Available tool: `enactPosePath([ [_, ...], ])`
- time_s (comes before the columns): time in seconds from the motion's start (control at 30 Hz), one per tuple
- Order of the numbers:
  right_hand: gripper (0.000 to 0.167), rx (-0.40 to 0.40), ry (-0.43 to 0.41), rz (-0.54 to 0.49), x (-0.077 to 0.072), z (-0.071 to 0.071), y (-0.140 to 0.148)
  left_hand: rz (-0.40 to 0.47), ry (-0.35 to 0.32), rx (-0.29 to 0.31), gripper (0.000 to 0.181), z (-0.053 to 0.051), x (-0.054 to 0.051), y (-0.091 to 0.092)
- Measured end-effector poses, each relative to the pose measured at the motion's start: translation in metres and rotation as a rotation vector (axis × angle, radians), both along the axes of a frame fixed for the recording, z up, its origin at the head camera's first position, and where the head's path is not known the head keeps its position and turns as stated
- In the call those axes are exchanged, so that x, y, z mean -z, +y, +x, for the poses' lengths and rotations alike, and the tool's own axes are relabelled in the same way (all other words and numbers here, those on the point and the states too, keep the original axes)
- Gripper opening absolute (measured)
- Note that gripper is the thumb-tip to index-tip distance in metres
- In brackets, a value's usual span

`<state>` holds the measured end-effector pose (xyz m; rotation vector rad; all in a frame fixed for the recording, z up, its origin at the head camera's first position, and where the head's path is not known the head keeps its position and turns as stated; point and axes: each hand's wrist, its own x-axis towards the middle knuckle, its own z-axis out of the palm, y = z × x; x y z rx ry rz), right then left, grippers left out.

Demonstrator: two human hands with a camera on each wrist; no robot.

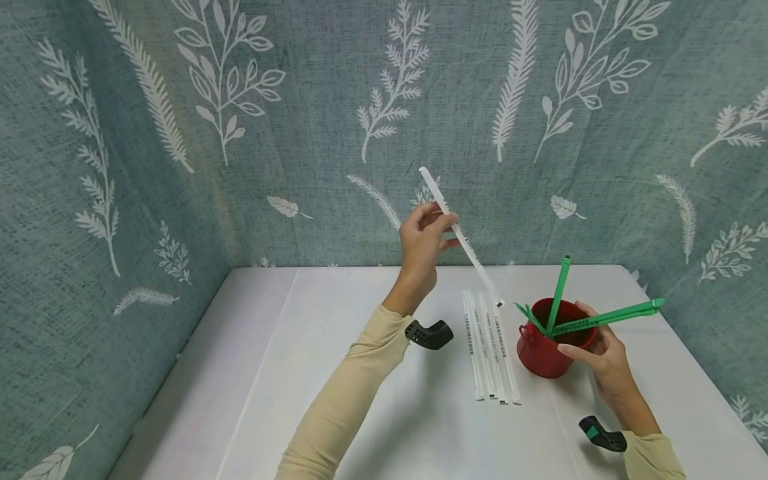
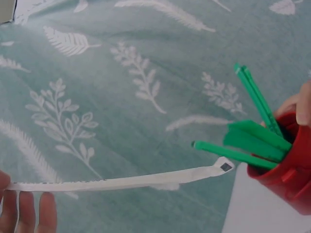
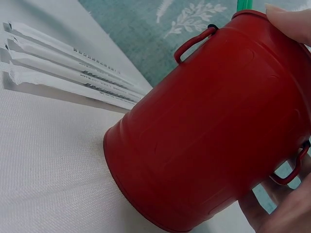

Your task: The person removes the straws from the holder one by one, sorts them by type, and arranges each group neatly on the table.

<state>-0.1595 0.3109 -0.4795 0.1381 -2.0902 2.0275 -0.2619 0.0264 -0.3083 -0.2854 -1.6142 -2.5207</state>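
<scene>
My left hand point(image 1: 425, 230) pinches a long, slim white wrapped straw point(image 1: 465, 243) between thumb and fingers, holding it slanted in the air, its lower end above the white row. In the left wrist view the same white straw point(image 2: 126, 182) shows a dark square near its tip. My right hand point(image 1: 606, 357) grips the red bucket point(image 1: 543, 357) from its right side, thumb near the front rim. Several green wrapped straws point(image 1: 559, 293) lean out of the bucket in different directions. Small side handles show on the red bucket point(image 3: 204, 131) in the right wrist view.
Several white wrapped straws point(image 1: 483, 353) lie side by side on the white table point(image 1: 288, 360), left of the bucket. A teal leaf-patterned curtain point(image 1: 324, 133) stands behind the table and along its sides. Black wrist devices point(image 1: 429, 335) sit at both cuffs.
</scene>
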Motion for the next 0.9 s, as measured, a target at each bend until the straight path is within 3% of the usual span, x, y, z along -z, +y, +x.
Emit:
enactPosePath([
  [0.4,0.075,-0.004,0.02,-0.013,0.0,-0.001,0.001,-0.094,-0.143,0.036,0.03,-0.005,0.022,-0.008],
  [0.9,0.075,0.008,0.01,-0.002,0.002,-0.002,0.001,-0.187,-0.211,0.072,0.036,-0.011,0.06,-0.012],
])
